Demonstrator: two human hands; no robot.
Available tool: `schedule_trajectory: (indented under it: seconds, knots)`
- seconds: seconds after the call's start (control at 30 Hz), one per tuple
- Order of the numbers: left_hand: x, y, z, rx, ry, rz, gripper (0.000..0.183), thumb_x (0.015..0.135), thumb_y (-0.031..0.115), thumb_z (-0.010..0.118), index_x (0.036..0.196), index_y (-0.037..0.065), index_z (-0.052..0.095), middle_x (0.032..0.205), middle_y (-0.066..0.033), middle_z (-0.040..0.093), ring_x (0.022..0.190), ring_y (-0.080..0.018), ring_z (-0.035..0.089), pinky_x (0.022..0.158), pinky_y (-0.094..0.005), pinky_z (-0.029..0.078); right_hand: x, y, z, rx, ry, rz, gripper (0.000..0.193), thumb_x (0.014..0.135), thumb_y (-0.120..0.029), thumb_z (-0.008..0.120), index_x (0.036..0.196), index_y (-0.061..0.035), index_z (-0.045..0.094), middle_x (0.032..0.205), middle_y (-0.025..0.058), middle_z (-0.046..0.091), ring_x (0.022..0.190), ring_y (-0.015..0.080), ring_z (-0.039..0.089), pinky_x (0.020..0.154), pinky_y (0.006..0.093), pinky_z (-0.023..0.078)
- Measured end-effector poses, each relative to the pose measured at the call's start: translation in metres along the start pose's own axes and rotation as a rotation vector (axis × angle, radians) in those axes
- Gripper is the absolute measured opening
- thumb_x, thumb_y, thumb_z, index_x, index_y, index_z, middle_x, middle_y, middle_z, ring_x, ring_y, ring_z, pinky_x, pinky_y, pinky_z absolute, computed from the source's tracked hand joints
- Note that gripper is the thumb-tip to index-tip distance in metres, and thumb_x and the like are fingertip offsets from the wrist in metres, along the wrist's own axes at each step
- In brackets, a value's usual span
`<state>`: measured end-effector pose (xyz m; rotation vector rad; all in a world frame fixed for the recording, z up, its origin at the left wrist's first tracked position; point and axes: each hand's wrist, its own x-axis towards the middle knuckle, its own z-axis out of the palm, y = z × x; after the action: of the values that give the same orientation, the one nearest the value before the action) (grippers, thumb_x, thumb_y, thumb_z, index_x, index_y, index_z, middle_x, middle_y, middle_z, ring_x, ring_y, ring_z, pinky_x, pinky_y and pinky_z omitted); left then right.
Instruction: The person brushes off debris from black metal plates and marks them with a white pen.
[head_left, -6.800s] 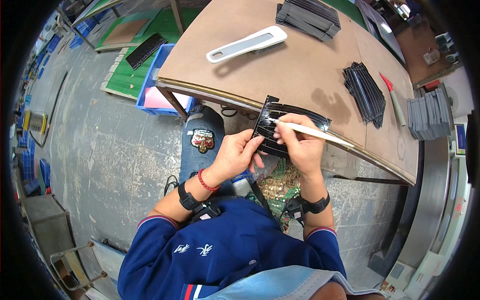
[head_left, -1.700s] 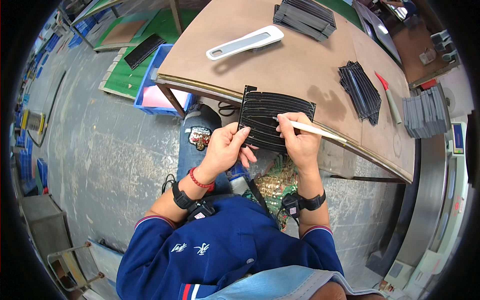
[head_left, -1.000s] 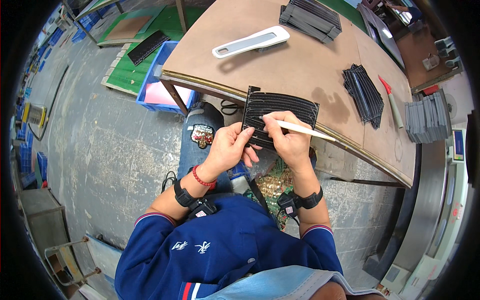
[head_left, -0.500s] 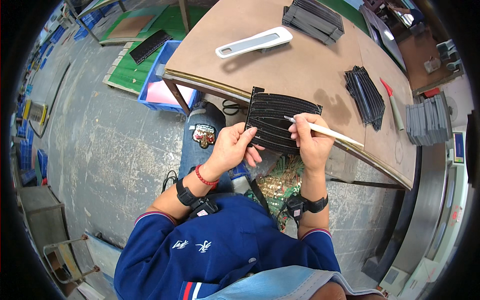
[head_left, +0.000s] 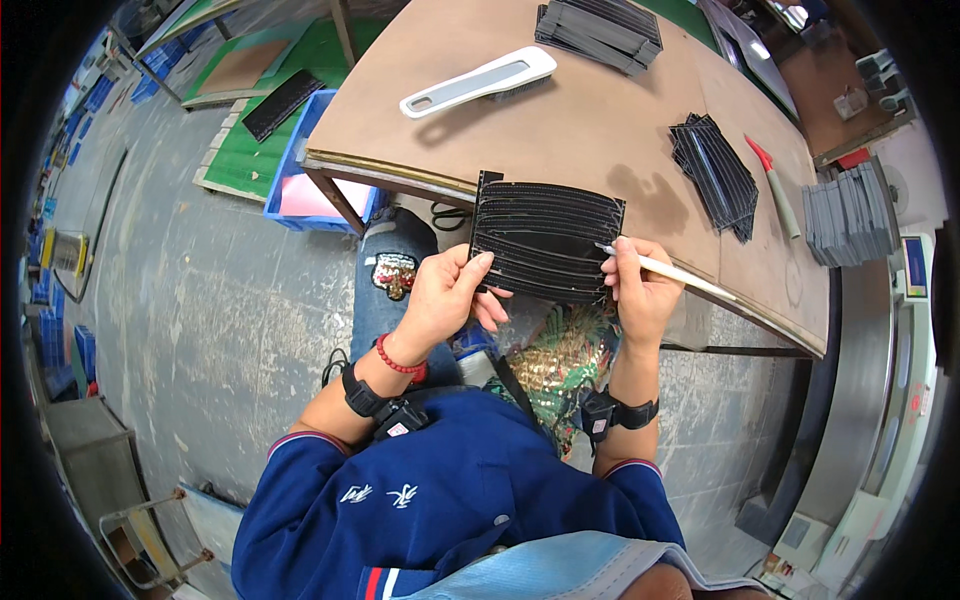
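My left hand [head_left: 445,290] pinches the left edge of a black stitched panel [head_left: 550,208], thumb on top and fingers beneath. Light stitch lines run across its several strips, and a gap shows between strips near the middle. The panel hangs over my lap beside the table's front edge. Closed around a slim, cream-handled tool with a thin metal tip [head_left: 690,278], my right hand [head_left: 645,295] is at the panel's right edge. The tip points left, over the panel near the gap; whether it touches is too small to tell.
On the brown tabletop [head_left: 480,140] lie a white-and-grey brush [head_left: 480,82], stacked dark panels [head_left: 600,38], a fanned pile of black stitched pieces [head_left: 715,175] and a red-tipped tool [head_left: 772,188]. Grey pieces [head_left: 852,222] are stacked at right. A blue bin [head_left: 300,212] stands left of the table.
My right hand and the tool have shifted right across the panel, from near the gap's middle to its right end. The panel lies flatter and more squarely to view.
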<state>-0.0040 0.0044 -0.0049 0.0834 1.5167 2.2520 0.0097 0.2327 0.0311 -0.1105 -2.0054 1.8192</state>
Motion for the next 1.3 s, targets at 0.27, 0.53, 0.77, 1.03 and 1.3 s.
schedule_trajectory:
  seconds: [0.27,0.53,0.77,1.03,1.3]
  knots:
    - [0.000,0.001,0.002,0.010,0.002,0.005,0.032,0.102,0.025,0.047,0.098,-0.006,0.055,0.083,-0.0181,0.069,0.057,-0.0193,0.068,0.045,-0.0260,0.055,0.000,0.005,-0.002,-0.013,0.020,0.004,0.011,0.092,-0.009,0.066,0.088,0.0013,0.065,0.068,0.0041,0.064,0.056,0.0051,0.055,0.051,0.0178,0.043]
    - [0.000,-0.002,0.000,0.012,0.003,0.008,0.032,0.102,0.025,0.047,0.098,-0.006,0.056,0.082,-0.0170,0.068,0.056,-0.0186,0.068,0.044,-0.0253,0.055,0.001,0.005,0.000,-0.027,0.032,0.017,0.012,0.092,-0.010,0.066,0.088,0.0016,0.065,0.068,0.0040,0.064,0.056,0.0052,0.055,0.051,0.0177,0.043]
    - [0.000,-0.001,0.001,-0.015,0.001,0.004,0.031,0.102,0.024,0.047,0.099,-0.006,0.056,0.081,-0.0165,0.068,0.056,-0.0184,0.068,0.044,-0.0252,0.055,0.000,0.008,0.008,-0.054,-0.005,-0.017,0.012,0.091,-0.010,0.067,0.089,0.0013,0.065,0.067,0.0038,0.064,0.055,0.0050,0.055,0.050,0.0183,0.043]
    - [-0.002,0.002,0.006,0.017,0.006,-0.018,0.029,0.102,0.022,0.046,0.100,-0.005,0.055,0.080,-0.0166,0.068,0.056,-0.0188,0.068,0.044,-0.0251,0.055,-0.004,0.003,0.033,-0.113,-0.093,-0.054,0.010,0.088,-0.008,0.069,0.088,0.0011,0.068,0.066,0.0043,0.067,0.057,0.0052,0.059,0.051,0.0189,0.045]
    - [-0.002,0.002,0.007,0.010,0.016,-0.015,0.027,0.102,0.020,0.049,0.096,-0.005,0.055,0.077,-0.0153,0.067,0.055,-0.0184,0.068,0.044,-0.0251,0.055,-0.006,-0.007,0.058,-0.159,-0.230,-0.101,0.010,0.089,-0.008,0.068,0.091,0.0020,0.068,0.071,0.0047,0.067,0.059,0.0067,0.060,0.053,0.0198,0.048]
